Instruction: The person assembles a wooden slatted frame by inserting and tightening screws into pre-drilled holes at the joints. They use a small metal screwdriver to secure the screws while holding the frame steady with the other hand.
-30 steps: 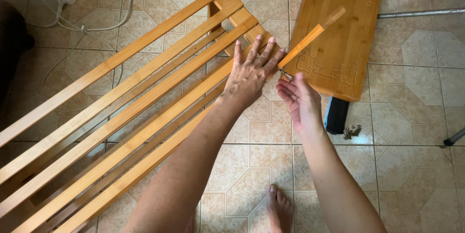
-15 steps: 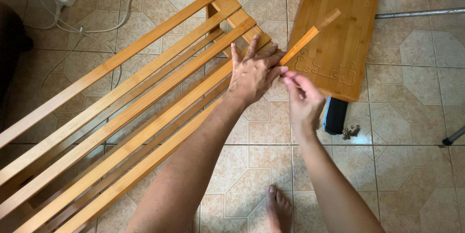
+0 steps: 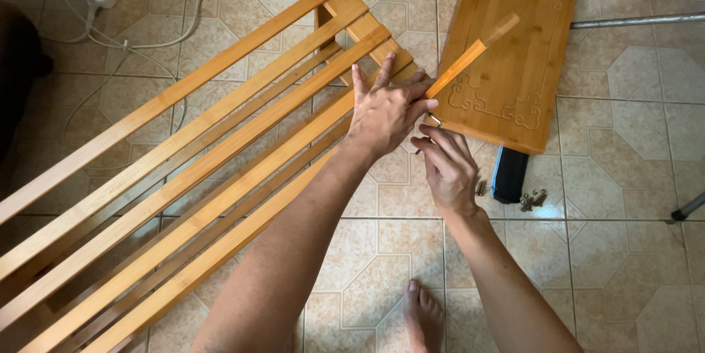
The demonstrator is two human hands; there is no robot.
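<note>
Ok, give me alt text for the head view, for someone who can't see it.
Left hand presses flat on a slatted bamboo rack while the right hand works a small metal tool at its end; a carved bamboo panel lies on the tiled floor.

Left hand [image 3: 388,111] flat, fingers spread; right hand [image 3: 446,166] pinching.

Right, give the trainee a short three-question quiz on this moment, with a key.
1. True or false: the left hand lies flat on the slatted wooden rack.
2. What does the right hand pinch? A) a small metal tool B) a cable C) a cloth
3. What lies loose on the tiled floor beside the dark block?

Key: 1 true; 2 A; 3 small screws.
</note>
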